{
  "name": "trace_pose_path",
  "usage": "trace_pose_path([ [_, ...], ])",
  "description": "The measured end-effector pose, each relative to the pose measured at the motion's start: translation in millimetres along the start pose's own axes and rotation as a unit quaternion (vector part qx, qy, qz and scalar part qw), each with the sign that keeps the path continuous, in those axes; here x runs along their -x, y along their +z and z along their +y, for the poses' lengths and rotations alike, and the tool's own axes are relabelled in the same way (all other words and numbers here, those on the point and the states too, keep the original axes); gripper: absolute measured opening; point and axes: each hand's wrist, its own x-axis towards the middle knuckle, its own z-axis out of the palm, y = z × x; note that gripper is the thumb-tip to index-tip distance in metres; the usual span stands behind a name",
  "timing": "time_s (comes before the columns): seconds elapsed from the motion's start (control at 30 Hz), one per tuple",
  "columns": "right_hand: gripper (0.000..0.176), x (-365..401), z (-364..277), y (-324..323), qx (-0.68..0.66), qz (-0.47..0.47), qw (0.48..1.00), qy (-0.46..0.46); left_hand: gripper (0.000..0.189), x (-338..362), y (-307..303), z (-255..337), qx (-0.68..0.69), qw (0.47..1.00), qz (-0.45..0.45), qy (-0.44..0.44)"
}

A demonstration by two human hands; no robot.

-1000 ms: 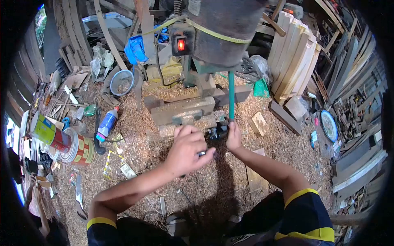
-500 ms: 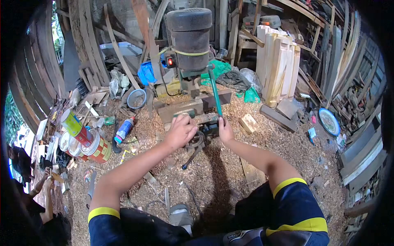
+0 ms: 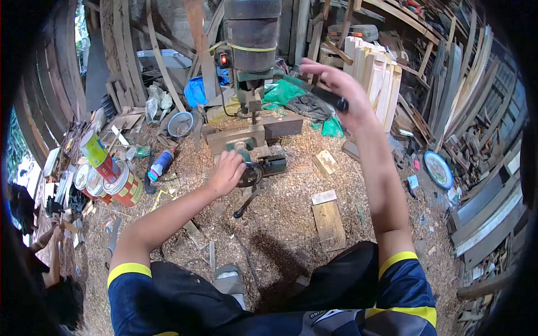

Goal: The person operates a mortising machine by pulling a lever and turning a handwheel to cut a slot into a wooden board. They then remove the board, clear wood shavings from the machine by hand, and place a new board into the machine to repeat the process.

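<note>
A drill press (image 3: 252,50) stands ahead of me, its red switch lit. Under its spindle a wooden piece (image 3: 235,139) sits against a green drill press vise (image 3: 273,163). My left hand (image 3: 225,172) lies over the near left side of the vise, fingers bent onto it; their tips are partly hidden. Raised at the right, my right hand (image 3: 348,96) has its fingers stretched out. The feed lever (image 3: 322,93), with a black end, crosses in front of that palm, and the fingers are not wrapped round it.
Wood shavings cover the floor. A small wood block (image 3: 325,162) and a board (image 3: 329,225) lie to the right. Paint buckets (image 3: 124,187) and a spray can (image 3: 162,162) are at the left. Stacked timber (image 3: 374,84) stands behind. Another person's hands (image 3: 56,227) show at far left.
My right hand has risen with the feed lever, which swung from pointing down to nearly level, and its fingers have opened. My left hand stays at the vise. The view has shifted slightly.
</note>
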Motion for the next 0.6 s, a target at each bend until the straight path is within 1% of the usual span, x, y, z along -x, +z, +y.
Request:
trace_pose_path([
  [0.03,0.038,-16.1,13.3,-15.1,-0.058,-0.048,0.994,-0.077,0.019,0.4,-0.1,0.3,-0.003,1.0,0.004,-0.002],
  [0.07,0.041,-27.4,24.4,-23.7,-0.117,-0.094,0.977,-0.153,0.019,2.9,2.4,-0.5,0.008,1.0,0.005,-0.016],
  [0.1,0.052,-27.3,21.1,-9.7,-0.129,-0.021,0.973,-0.188,0.018,4.6,4.6,-2.5,0.02,0.999,0.004,-0.031],
  [0.13,0.052,-31.1,19.8,-3.0,-0.132,-0.021,0.973,-0.188,0.018,5.0,7.6,-6.1,0.018,0.999,0.002,-0.032],
  [0.2,0.06,-40.0,21.7,1.3,-0.136,0.043,0.967,-0.21,0.02,8.6,11.9,-10.4,0.028,0.999,0.008,-0.041],
  [0.23,0.061,-43.6,23.5,0.8,-0.085,0.039,0.969,-0.229,0.02,9.8,12.8,-11.9,0.027,0.999,0.003,-0.043],
  [0.27,0.061,-46.1,26.7,2.0,-0.089,0.041,0.969,-0.226,0.022,9.6,14.3,-13.9,0.035,0.999,0.012,-0.029],
  [0.33,0.061,-49.8,27.0,9.2,-0.07,0.079,0.961,-0.254,0.023,9.9,13.4,-13.3,0.045,0.999,0.019,-0.016],
  [0.4,0.061,-52.8,24.6,7.3,-0.055,0.066,0.963,-0.256,0.026,9.7,12.0,-13.2,0.059,0.997,-0.006,-0.045],
  [0.53,0.059,-75.0,7.6,7.8,-0.033,0.072,0.964,-0.255,0.026,9.1,5.6,-12.5,0.077,0.996,-0.019,-0.037],
  [0.6,0.058,-92.4,2.7,11.6,-0.024,0.079,0.963,-0.257,0.027,9.2,4.6,-8.7,0.074,0.995,-0.024,-0.058],
])
